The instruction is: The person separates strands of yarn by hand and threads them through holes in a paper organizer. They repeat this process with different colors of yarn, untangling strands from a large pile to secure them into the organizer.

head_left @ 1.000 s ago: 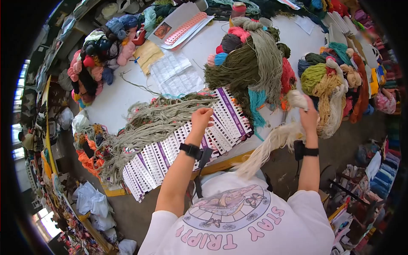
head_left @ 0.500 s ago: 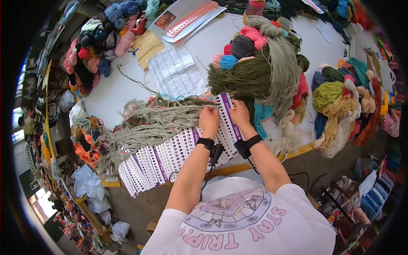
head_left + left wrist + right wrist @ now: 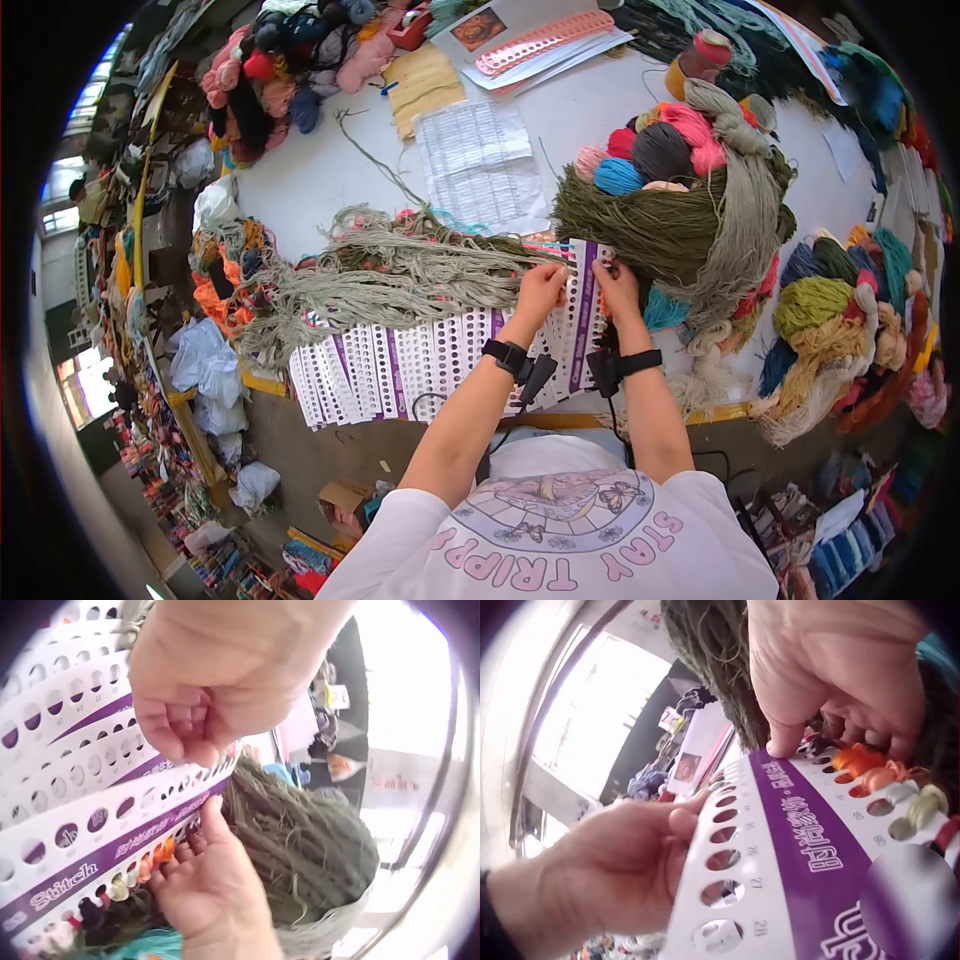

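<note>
A white punched card with a purple band [image 3: 583, 325] lies uppermost at the right end of a row of similar cards. My left hand [image 3: 543, 290] pinches its left, holed edge near the far end; in the left wrist view the left hand [image 3: 217, 682] has its fingers curled in. Opposite, my right hand [image 3: 620, 288] grips the other edge; in the right wrist view the right hand [image 3: 840, 675] has its thumb on the purple band and fingers beneath. Orange, peach and cream thread tufts [image 3: 866, 761] hang from holes on that side. Whether a thread is between the left fingertips, I cannot tell.
Grey-green skeins [image 3: 420, 270] cover the cards' far ends. A large olive bundle [image 3: 650, 225] stands right beyond the hands. Pale yarn [image 3: 710, 385] lies at the table's near edge. A printed sheet [image 3: 480, 160] and a thread cone [image 3: 703, 58] are farther back.
My right hand has let go of the pale yarn, moved left and taken hold of the card's right edge. The left hand has come to its left edge. The head view has shifted.
</note>
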`<state>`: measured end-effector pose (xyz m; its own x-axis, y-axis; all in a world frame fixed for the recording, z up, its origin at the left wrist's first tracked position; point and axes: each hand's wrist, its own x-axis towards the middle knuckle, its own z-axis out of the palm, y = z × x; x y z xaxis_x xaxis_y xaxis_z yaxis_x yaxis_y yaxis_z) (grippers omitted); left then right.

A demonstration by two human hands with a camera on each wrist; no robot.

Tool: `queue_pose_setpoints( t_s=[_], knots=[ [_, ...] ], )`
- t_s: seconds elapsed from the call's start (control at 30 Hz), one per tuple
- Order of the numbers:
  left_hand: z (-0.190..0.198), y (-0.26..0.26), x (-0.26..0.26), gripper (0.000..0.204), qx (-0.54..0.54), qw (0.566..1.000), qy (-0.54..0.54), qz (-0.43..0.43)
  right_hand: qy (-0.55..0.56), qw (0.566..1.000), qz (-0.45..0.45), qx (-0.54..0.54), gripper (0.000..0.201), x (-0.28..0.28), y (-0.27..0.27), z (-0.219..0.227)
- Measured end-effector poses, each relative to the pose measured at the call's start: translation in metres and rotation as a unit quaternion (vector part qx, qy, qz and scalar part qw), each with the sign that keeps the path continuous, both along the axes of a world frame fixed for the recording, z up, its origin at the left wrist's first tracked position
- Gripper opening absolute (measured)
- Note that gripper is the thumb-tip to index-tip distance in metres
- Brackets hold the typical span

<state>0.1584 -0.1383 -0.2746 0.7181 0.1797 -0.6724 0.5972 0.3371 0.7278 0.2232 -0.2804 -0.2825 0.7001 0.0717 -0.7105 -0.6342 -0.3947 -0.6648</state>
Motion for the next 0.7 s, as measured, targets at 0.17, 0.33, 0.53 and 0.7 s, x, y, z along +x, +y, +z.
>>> queue_pose_setpoints(
  t_s=[0.17,0.33,0.53,0.7],
  knots=[
    [0.013,-0.003,-0.006,0.014,-0.25,0.963,0.013,0.097,0.031,0.968,-0.088,0.234,0.027,-0.002,-0.001,-0.006],
    [0.003,-0.021,-0.007,0.013,-0.155,0.982,-0.035,0.102,-0.008,0.974,-0.112,0.196,0.026,-0.01,0.001,-0.025],
    [0.015,-0.022,-0.007,0.022,-0.199,0.974,0.023,0.106,-0.009,0.979,-0.086,0.183,0.025,-0.019,-0.004,-0.033],
    [0.004,-0.014,-0.015,0.024,0.174,0.984,0.007,-0.042,-0.182,0.981,-0.05,0.046,0.024,-0.019,-0.007,-0.027]
  ],
)
